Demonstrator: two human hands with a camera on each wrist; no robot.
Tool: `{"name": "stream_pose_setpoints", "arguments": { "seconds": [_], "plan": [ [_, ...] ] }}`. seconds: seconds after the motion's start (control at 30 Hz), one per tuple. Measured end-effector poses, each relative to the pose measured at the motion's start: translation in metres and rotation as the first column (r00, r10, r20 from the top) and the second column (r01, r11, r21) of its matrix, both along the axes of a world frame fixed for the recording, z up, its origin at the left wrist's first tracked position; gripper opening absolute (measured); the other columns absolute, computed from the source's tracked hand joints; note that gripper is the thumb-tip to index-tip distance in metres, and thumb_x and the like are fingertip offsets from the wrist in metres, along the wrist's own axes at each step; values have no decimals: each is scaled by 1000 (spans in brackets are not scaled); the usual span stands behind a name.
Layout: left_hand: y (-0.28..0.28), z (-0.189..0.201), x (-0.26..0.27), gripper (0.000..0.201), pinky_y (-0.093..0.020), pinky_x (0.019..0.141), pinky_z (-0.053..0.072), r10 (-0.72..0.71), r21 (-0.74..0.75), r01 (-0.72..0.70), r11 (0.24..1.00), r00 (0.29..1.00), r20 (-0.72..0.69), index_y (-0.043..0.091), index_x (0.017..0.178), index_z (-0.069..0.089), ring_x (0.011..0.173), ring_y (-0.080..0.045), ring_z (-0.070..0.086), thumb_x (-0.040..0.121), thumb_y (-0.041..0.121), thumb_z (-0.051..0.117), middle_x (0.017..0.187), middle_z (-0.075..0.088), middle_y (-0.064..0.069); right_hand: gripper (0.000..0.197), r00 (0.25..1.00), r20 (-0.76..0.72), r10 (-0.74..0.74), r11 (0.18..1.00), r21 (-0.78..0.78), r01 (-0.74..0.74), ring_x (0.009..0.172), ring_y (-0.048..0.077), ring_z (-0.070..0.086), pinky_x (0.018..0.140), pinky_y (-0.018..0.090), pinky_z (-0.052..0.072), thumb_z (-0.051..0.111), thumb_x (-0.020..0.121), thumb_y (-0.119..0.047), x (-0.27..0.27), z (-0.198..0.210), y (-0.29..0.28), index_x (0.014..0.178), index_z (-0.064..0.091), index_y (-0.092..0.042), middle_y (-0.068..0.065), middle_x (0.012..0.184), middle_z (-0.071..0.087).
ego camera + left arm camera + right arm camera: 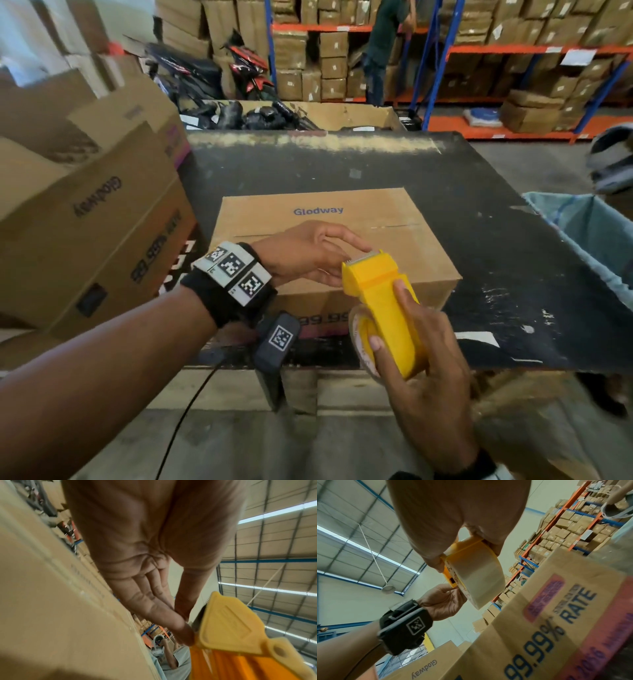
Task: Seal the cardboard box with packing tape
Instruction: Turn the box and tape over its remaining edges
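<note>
The brown "Glodway" cardboard box sits flaps-down on the black counter, long axis left to right; its seam looks untaped, so sealing has barely begun; your right hand grips the yellow plastic tape dispenser, blade pointing away; your left hand pinches at its mouth, apparently for the tape end.

Both forearms reach forward, each wrist wearing a black strap. The right hand curls its fingers and thumb round the yellow tape dispenser. The left hand extends its fingers, fingertips meeting the dispenser's front edge.
</note>
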State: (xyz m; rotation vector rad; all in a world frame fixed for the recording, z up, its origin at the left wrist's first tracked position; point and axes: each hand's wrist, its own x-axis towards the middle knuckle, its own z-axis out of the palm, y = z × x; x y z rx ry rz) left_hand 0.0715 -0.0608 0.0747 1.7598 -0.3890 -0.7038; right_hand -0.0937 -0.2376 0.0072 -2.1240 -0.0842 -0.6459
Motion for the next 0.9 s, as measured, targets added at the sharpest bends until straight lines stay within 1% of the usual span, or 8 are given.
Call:
{"name": "stream_pose_setpoints", "arguments": {
  "seconds": [0.13,0.23,0.33,0.4,0.47,0.63,0.77,0.9],
  "plan": [
    [44,18,33,32,-21,63,57,-31,42,24,999,987,158,0,122,67,68,-9,71,90,-7,66,77,73,-11,70,999,-42,5,1000,-2,-6,82,4,51,63,7,40,68,84,-41,27,22,46,150,42,-38,0,88,46],
    [79,35,72,27,-26,68,59,-71,105,44,993,962,265,7,115,71,77,-18,72,89,0,69,90,77,-21,71,993,-118,19,999,-30,-23,77,3,50,63,9,41,64,85,-48,50,45,84,150,35,-50,-3,84,42],
    [126,50,128,25,-24,71,59,64,98,-107,989,927,369,13,113,70,76,-14,76,90,2,69,92,80,-14,71,980,-200,-16,995,-98,-4,81,3,51,63,15,44,56,83,-59,61,66,115,148,28,-59,-7,86,41],
    [158,56,166,25,-21,66,57,163,69,-203,977,913,374,8,114,68,71,-10,76,91,0,69,90,79,-14,70,966,-256,-27,996,-92,3,87,-4,49,63,11,42,54,83,-62,67,78,136,147,25,-63,-10,86,42],
    [181,50,198,23,-18,63,57,177,74,-214,974,923,342,2,114,66,65,-10,74,91,-4,66,89,76,-18,70,953,-301,-24,996,-85,-2,89,-8,48,62,11,40,52,83,-64,78,86,156,147,23,-64,-14,89,42],
    [202,6,255,23,-18,58,54,177,90,-213,973,935,307,10,102,68,60,-9,71,93,-8,58,76,77,-9,70,941,-334,-47,990,-142,-1,84,18,56,74,33,45,52,90,-61,130,90,204,153,26,-48,-6,93,43],
    [216,-27,283,29,-17,57,53,224,107,-262,959,934,279,12,107,69,59,-7,71,92,-9,56,80,75,-12,68,918,-392,-62,986,-167,-5,94,26,59,80,35,46,50,92,-60,165,82,229,154,26,-44,-1,99,45],
    [222,-55,299,29,-18,58,53,207,137,-262,955,924,320,14,101,69,57,-5,70,90,-9,57,77,74,-12,68,884,-465,-56,986,-165,-24,106,27,57,83,35,42,48,93,-58,188,75,245,155,24,-43,2,110,48]
  ]
}}
